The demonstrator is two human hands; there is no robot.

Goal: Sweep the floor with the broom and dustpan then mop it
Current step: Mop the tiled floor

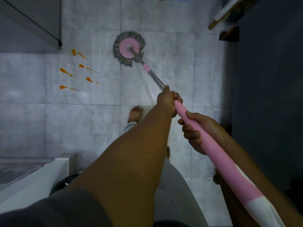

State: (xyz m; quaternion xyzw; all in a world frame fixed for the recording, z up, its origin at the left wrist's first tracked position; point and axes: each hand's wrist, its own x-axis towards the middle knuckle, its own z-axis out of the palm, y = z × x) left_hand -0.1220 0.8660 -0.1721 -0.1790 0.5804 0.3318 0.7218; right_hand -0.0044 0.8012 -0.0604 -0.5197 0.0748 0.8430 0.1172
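Observation:
A round mop head (128,48), pink disc ringed with grey strands, lies flat on the grey tiled floor (91,125) ahead of me. Its metal pole runs back to a thick pink handle (213,149). My left hand (168,100) grips the pole where metal meets the pink handle. My right hand (196,131) grips the pink handle a little lower, fingers curled round it. Several orange splashes (77,71) streak the tiles to the left of the mop head, apart from it. No broom or dustpan is in view.
My bare foot (135,113) stands on the tiles below the mop head. A dark wall or cabinet (268,95) lines the right side. A white ledge (36,176) sits at the lower left, and a grey furniture corner (49,27) at the upper left.

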